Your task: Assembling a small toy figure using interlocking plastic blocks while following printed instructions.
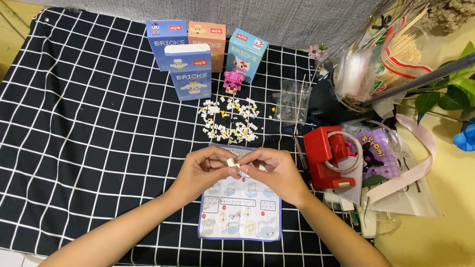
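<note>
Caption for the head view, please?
Both hands, left hand and right hand, pinch small white bricks together above an instruction sheet.

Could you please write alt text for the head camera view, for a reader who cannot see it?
Two bare hands, left hand and right hand, pinch a small white brick piece together above an instruction sheet on a black grid-patterned cloth. Behind lie loose small bricks, a pink brick figure and four boxes.
</note>
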